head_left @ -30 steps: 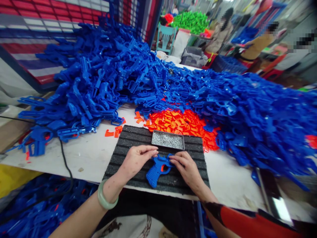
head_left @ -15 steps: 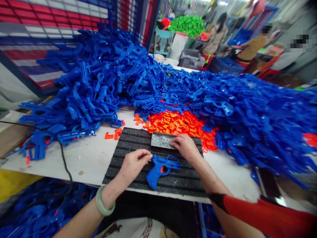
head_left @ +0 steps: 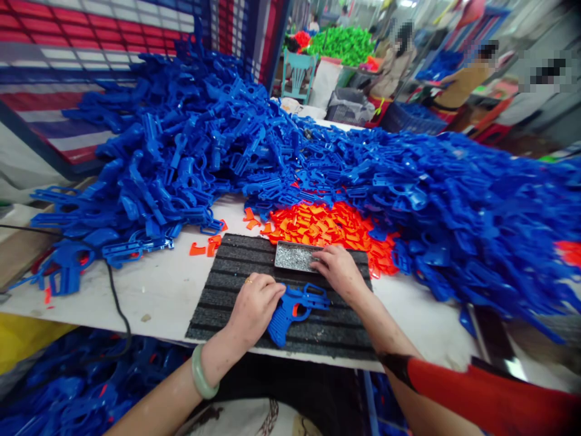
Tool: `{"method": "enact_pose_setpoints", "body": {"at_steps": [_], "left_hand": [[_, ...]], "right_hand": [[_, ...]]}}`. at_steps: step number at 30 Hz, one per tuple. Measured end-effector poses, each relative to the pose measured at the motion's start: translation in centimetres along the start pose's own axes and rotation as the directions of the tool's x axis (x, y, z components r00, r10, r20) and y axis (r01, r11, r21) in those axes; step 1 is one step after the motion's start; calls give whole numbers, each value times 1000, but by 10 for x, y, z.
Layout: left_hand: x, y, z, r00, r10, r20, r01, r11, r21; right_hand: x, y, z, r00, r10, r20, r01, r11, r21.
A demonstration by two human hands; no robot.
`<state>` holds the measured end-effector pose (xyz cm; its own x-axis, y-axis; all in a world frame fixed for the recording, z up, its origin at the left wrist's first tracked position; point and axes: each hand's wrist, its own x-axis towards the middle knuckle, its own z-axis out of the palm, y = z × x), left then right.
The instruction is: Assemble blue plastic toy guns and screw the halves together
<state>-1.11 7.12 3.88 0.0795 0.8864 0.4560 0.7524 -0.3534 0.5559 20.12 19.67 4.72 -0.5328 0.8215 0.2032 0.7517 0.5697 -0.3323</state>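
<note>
While the right hand (head_left: 341, 270) rests part-curled at the right end of the shallow tray (head_left: 295, 270) of metal bits (head_left: 294, 255) (too small to make out singly), I cannot tell whether it grips any. Best take one with the fingertips, keeping the blue toy pistol (head_left: 293, 297) flat on the ribbed mat (head_left: 227, 266); the left hand (head_left: 255, 307), fingertips drawn close at its rear end, could steady it, though whether they hold anything is unclear

Bright, fairly even light reaches the right hand (head_left: 339, 270); beyond it, background people (head_left: 467, 85) blur, and to its right the blue heap (head_left: 490, 206) smears toward the edge.
</note>
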Motion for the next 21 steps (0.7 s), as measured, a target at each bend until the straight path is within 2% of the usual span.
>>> {"method": "enact_pose_setpoints", "body": {"at_steps": [3, 7, 10, 13, 16, 21], "left_hand": [[-3, 0, -2, 999, 37, 3, -37, 999, 24], [3, -4, -10, 998, 65, 13, -65, 996, 53], [27, -6, -18, 999, 16, 41, -23, 988, 155], [62, -3, -19, 974, -47, 224, -29, 946, 324], [91, 1, -10, 948, -96, 303, -33, 918, 394], [108, 5, 5, 924, -155, 349, -10, 903, 429]], "right_hand": [[1, 2, 1, 999, 17, 38, -18, 1000, 5], [1, 4, 1, 999, 31, 25, -31, 1000, -5], [4, 2, 0, 998, 30, 53, -29, 999, -22], [7, -2, -2, 997, 27, 68, -26, 1000, -6], [8, -6, -4, 999, 34, 39, -35, 999, 13], [5, -7, -2, 998, 65, -14, -63, 995, 80]]}}
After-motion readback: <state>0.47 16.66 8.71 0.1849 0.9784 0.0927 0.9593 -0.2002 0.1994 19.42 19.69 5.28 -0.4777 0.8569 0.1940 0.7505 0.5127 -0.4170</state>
